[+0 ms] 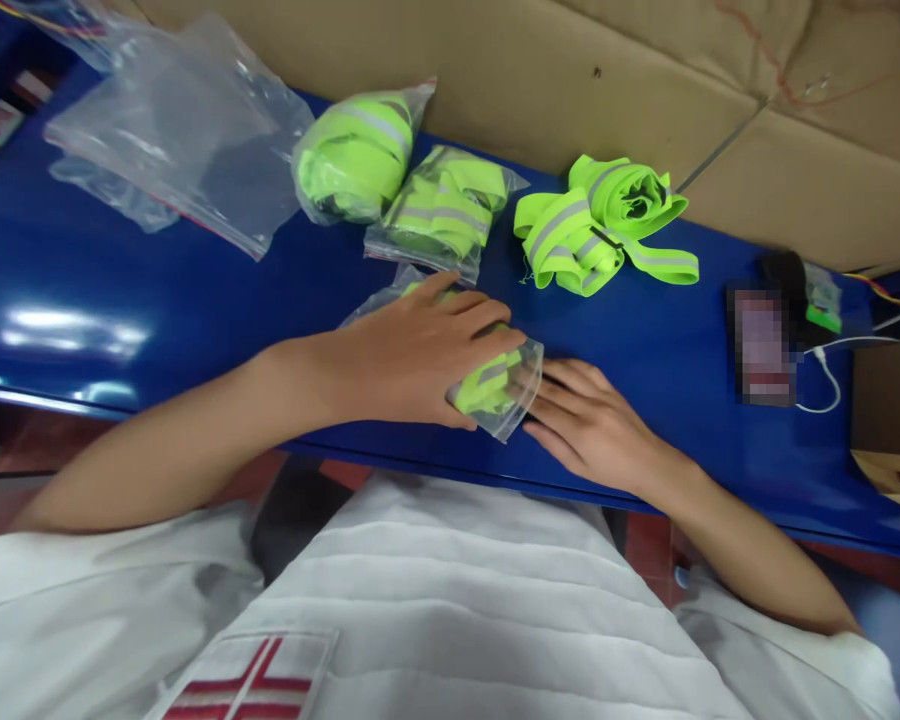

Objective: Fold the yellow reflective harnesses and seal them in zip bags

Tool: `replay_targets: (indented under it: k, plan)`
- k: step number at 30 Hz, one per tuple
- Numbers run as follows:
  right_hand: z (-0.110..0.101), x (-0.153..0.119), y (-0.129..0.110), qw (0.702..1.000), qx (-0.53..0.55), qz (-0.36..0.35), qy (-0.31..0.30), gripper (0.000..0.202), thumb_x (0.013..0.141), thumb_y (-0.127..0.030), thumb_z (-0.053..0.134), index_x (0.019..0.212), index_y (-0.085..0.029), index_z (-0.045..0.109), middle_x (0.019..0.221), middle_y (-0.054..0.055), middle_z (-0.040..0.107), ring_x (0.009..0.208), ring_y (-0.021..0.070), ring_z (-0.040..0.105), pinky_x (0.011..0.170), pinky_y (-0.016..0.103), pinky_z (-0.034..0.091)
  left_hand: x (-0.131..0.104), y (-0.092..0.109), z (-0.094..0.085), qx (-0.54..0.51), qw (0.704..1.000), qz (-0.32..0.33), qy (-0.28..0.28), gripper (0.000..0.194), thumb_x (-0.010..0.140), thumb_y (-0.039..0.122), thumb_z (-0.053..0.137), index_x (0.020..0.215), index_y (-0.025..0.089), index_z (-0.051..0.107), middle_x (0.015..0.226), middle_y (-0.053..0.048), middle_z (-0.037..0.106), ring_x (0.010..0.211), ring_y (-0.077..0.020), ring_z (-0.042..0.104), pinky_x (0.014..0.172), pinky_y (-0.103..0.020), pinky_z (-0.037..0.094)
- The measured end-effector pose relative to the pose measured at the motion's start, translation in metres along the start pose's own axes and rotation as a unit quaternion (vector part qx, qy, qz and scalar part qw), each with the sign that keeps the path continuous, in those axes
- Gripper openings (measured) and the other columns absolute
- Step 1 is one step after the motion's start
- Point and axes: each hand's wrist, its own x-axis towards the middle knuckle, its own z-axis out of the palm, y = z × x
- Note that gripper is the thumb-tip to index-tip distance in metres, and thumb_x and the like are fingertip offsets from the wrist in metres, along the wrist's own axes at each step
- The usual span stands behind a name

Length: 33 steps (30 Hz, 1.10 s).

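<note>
My left hand (420,350) lies over a clear zip bag (521,400) on the table and holds it down, fingers curved across it. Inside this bag is a neon yellow-green strap (487,385) with a grey reflective stripe, partly hidden by the hand. The bag's mouth faces right. My right hand (596,425) is at that mouth with fingers stretched out, their tips at or just inside the plastic. Behind my hands are two filled bags, one rounded (356,155) and one flatter (450,205). Loose coiled straps (604,225) lie to their right.
A pile of clear plastic bags (187,130) lies at the left on the blue table (682,380). At the right are a blurred-out phone (761,345), a white cable (825,375) and a cardboard box (891,400). Brown cardboard (480,60) borders the table's back.
</note>
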Motion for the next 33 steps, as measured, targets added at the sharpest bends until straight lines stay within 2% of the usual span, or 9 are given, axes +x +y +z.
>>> replay_targets:
  k: [3, 9, 15, 19, 22, 25, 28, 31, 33]
  plan:
    - [0.008, 0.002, -0.008, 0.997, 0.032, -0.019, -0.072, 0.056, 0.103, -0.045, 0.062, 0.151, -0.017, 0.056, 0.146, 0.014, 0.066, 0.149, 0.0336, 0.049, 0.124, 0.062, 0.036, 0.009, 0.002, 0.010, 0.015, 1.000, 0.020, 0.013, 0.069, 0.082, 0.049, 0.080, 0.138, 0.017, 0.059, 0.135, -0.016, 0.064, 0.125, -0.0365, 0.061, 0.116, -0.053, 0.038]
    - [0.021, 0.006, -0.017, 0.999, -0.002, -0.022, -0.048, 0.073, 0.100, -0.066, 0.055, 0.149, -0.011, 0.057, 0.146, 0.021, 0.064, 0.150, 0.0384, 0.048, 0.126, 0.067, 0.030, 0.019, 0.013, 0.015, 0.002, 0.996, 0.084, 0.039, 0.064, 0.082, 0.047, 0.076, 0.137, 0.017, 0.062, 0.124, -0.015, 0.069, 0.114, -0.0320, 0.064, 0.106, -0.047, 0.041]
    - [0.014, 0.011, -0.014, 0.997, 0.025, -0.014, -0.071, 0.057, 0.105, -0.056, 0.053, 0.140, -0.012, 0.062, 0.145, 0.019, 0.065, 0.146, 0.0386, 0.053, 0.124, 0.066, 0.036, 0.023, 0.013, 0.015, -0.009, 0.996, 0.074, 0.043, 0.058, 0.086, 0.046, 0.074, 0.136, 0.019, 0.063, 0.126, -0.014, 0.071, 0.116, -0.0316, 0.065, 0.104, -0.045, 0.042]
    - [0.008, 0.007, -0.002, 0.997, 0.040, -0.031, 0.053, 0.030, 0.105, -0.028, 0.056, 0.130, -0.013, 0.065, 0.132, 0.016, 0.072, 0.130, 0.0278, 0.067, 0.115, 0.049, 0.053, 0.022, -0.002, 0.011, -0.132, 0.987, 0.020, 0.090, 0.059, 0.082, 0.047, 0.081, 0.131, 0.021, 0.063, 0.124, -0.010, 0.074, 0.115, -0.0272, 0.069, 0.103, -0.038, 0.047]
    - [0.003, 0.006, -0.001, 0.979, 0.044, -0.023, 0.197, 0.040, 0.099, -0.016, 0.064, 0.138, -0.018, 0.061, 0.134, 0.014, 0.071, 0.127, 0.0229, 0.068, 0.108, 0.040, 0.057, 0.018, -0.006, 0.008, -0.297, 0.942, -0.003, 0.154, 0.065, 0.081, 0.043, 0.084, 0.136, 0.021, 0.058, 0.126, -0.008, 0.073, 0.110, -0.0221, 0.071, 0.098, -0.031, 0.052]
    - [-0.001, 0.006, -0.012, 0.962, 0.020, -0.050, 0.268, 0.033, 0.098, -0.013, 0.063, 0.130, -0.020, 0.066, 0.116, 0.007, 0.077, 0.112, 0.0186, 0.073, 0.105, 0.037, 0.055, 0.018, 0.005, 0.009, -0.435, 0.878, 0.033, 0.195, 0.074, 0.076, 0.043, 0.089, 0.139, 0.020, 0.057, 0.128, -0.010, 0.071, 0.109, -0.0224, 0.072, 0.094, -0.030, 0.055]
    - [-0.005, 0.002, -0.026, 0.966, 0.006, -0.058, 0.252, 0.024, 0.104, -0.018, 0.056, 0.122, -0.024, 0.071, 0.098, 0.001, 0.079, 0.101, 0.0152, 0.073, 0.108, 0.038, 0.048, 0.019, 0.021, 0.010, -0.520, 0.833, 0.078, 0.173, 0.077, 0.068, 0.041, 0.095, 0.135, 0.021, 0.061, 0.123, -0.009, 0.073, 0.107, -0.0233, 0.072, 0.096, -0.031, 0.056]
    - [-0.011, -0.008, -0.031, 0.979, 0.025, 0.008, 0.204, 0.019, 0.102, -0.038, 0.065, 0.117, -0.030, 0.074, 0.092, 0.000, 0.078, 0.099, 0.0181, 0.071, 0.103, 0.039, 0.048, 0.018, 0.032, 0.008, -0.575, 0.801, 0.082, 0.149, 0.079, 0.065, 0.037, 0.097, 0.134, 0.023, 0.062, 0.124, -0.008, 0.072, 0.108, -0.0241, 0.071, 0.099, -0.033, 0.055]
    - [-0.017, -0.014, -0.027, 0.978, 0.053, 0.056, 0.194, 0.028, 0.096, -0.052, 0.071, 0.111, -0.029, 0.075, 0.091, 0.002, 0.076, 0.098, 0.0205, 0.070, 0.098, 0.040, 0.051, 0.017, 0.035, 0.005, -0.637, 0.755, 0.067, 0.137, 0.075, 0.070, 0.041, 0.094, 0.135, 0.023, 0.060, 0.126, -0.009, 0.070, 0.110, -0.0252, 0.070, 0.098, -0.035, 0.057]
